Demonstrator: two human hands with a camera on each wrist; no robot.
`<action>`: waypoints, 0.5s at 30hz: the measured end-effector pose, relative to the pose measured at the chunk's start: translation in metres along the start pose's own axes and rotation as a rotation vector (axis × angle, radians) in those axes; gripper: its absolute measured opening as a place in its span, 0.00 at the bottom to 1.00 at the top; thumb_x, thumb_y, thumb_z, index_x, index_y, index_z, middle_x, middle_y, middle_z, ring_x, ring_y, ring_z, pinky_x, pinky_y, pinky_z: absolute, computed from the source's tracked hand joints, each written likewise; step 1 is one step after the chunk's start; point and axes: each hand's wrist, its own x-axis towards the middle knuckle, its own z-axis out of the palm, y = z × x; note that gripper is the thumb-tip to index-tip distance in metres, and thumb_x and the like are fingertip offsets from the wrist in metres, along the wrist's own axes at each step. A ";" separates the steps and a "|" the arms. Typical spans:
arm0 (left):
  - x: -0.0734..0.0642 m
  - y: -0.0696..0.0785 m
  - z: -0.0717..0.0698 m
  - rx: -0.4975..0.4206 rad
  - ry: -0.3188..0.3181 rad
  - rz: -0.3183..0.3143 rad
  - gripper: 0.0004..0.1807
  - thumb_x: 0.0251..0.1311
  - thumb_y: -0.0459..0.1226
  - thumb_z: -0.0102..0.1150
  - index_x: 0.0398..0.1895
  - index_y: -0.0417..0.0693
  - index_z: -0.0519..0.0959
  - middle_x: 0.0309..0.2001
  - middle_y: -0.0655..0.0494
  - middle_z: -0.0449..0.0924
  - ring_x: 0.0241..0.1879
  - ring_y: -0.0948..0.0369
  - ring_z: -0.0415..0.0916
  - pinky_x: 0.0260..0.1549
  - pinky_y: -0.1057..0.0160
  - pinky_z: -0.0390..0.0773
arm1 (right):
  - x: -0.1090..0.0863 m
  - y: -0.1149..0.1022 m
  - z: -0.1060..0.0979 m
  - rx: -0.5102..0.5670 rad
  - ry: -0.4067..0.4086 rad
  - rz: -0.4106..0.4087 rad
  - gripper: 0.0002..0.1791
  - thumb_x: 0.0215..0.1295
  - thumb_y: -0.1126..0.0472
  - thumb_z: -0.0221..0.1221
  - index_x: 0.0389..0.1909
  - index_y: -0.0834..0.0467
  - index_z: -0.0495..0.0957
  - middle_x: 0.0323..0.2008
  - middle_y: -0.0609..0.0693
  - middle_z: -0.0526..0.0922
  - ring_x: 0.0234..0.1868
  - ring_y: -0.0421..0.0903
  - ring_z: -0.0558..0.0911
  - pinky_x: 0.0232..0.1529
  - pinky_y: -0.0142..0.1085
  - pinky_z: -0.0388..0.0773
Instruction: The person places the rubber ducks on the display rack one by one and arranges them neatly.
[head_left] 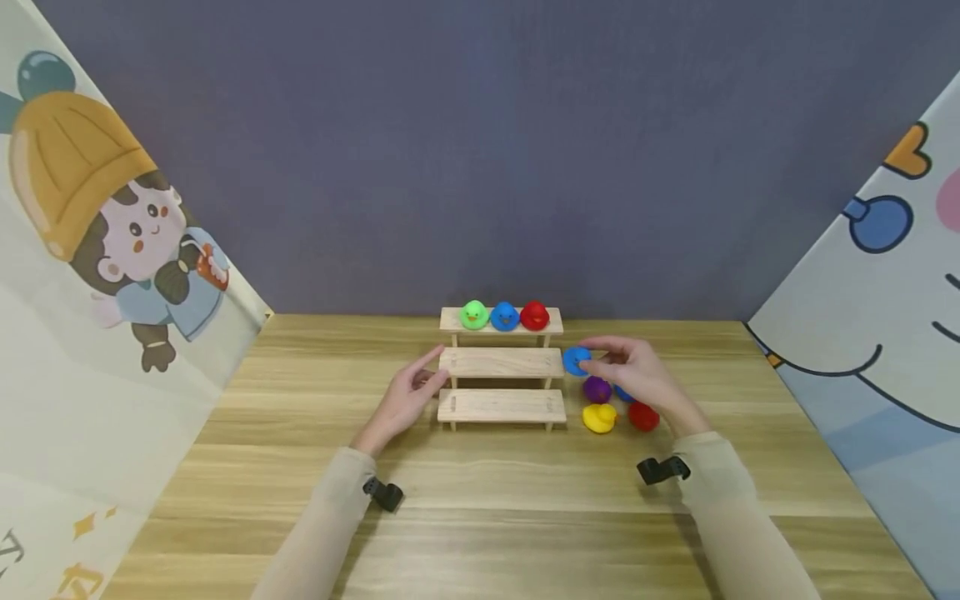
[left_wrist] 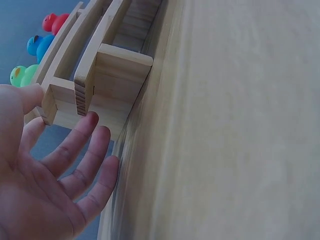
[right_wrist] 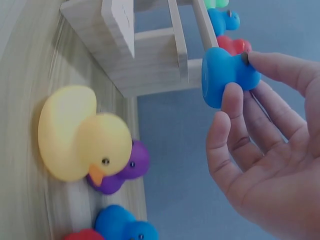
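My right hand (head_left: 633,372) pinches a blue rubber duck (right_wrist: 220,75) between thumb and fingers, just off the right end of the middle step of a wooden three-step stand (head_left: 501,406). My left hand (head_left: 405,402) is at the stand's left end, fingers spread; in the left wrist view its fingertips (left_wrist: 90,118) are at the wooden edge. On the top step sit a green duck (head_left: 473,315), a second blue duck (head_left: 505,317) and a red duck (head_left: 535,316). The middle and bottom steps carry no ducks.
Right of the stand, on the wood-grain table (head_left: 480,517), lie a purple duck (head_left: 597,389), a yellow duck (head_left: 599,418), another red duck (head_left: 643,416) and a blue duck (right_wrist: 122,225) partly hidden by my right hand in the head view. A dark grey panel (head_left: 495,167) rises behind.
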 end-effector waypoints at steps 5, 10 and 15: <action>-0.002 -0.001 -0.001 -0.003 -0.005 -0.001 0.33 0.81 0.48 0.55 0.84 0.56 0.62 0.55 0.38 0.88 0.47 0.51 0.86 0.50 0.50 0.87 | 0.004 -0.006 0.009 0.011 -0.018 -0.001 0.25 0.71 0.49 0.70 0.64 0.54 0.84 0.54 0.57 0.89 0.51 0.64 0.84 0.51 0.44 0.84; -0.002 0.001 -0.001 -0.015 -0.004 0.008 0.33 0.81 0.47 0.55 0.84 0.56 0.62 0.55 0.38 0.88 0.47 0.49 0.85 0.49 0.46 0.86 | 0.009 -0.015 0.017 -0.007 -0.019 -0.039 0.24 0.71 0.50 0.70 0.63 0.54 0.84 0.58 0.58 0.88 0.48 0.55 0.85 0.48 0.37 0.83; -0.001 0.001 -0.002 -0.025 -0.005 0.001 0.33 0.82 0.46 0.55 0.84 0.54 0.61 0.56 0.36 0.87 0.48 0.47 0.85 0.51 0.44 0.86 | 0.013 -0.022 0.028 0.027 -0.044 -0.056 0.23 0.72 0.53 0.69 0.64 0.55 0.84 0.59 0.59 0.87 0.49 0.61 0.84 0.43 0.35 0.83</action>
